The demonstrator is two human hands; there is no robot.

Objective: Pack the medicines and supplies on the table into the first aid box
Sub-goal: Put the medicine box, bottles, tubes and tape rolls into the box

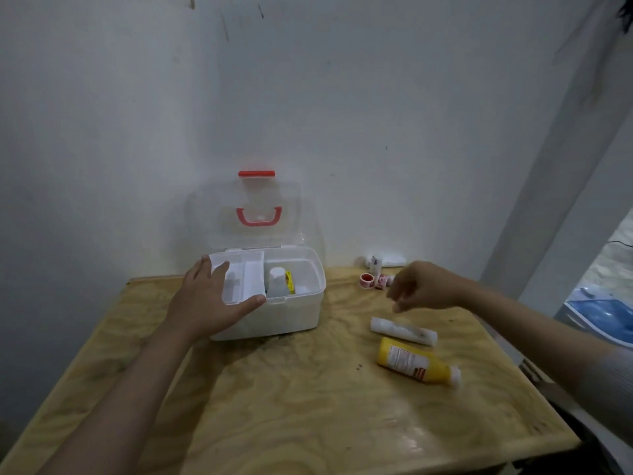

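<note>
A white first aid box (284, 313) stands open near the back of a pale wooden surface (291, 389), its clear lid (245, 214) tipped up against the wall, with a red carry handle (259, 217) and a red latch (256, 173) at the top edge. A clear inner tray (239, 277) sits across the left half of the box. In the open right half stand a white bottle (276, 281) and, just beside it, something yellow (289, 282) that is too blurred to name.

The left hand (209, 299) rests on the box's front left corner — fingers spread open, thumb along the tray's front rim, fingertips at the tray's left edge. The right hand (421, 286) hangs above the surface to the right of the box, its fingers loosely curled and pointing down; nothing can be seen in them, though motion blur leaves the tips unclear.

Below that hand lies a white tube (404, 330), and just in front of it a yellow bottle (416, 361) on its side, white cap to the right. Its white label carries printed lines and a red band, none of it legible. Farther back sit small rolls of red and white tape (375, 281) — their print cannot be read — and a white packet (385, 260) at the wall.
</note>
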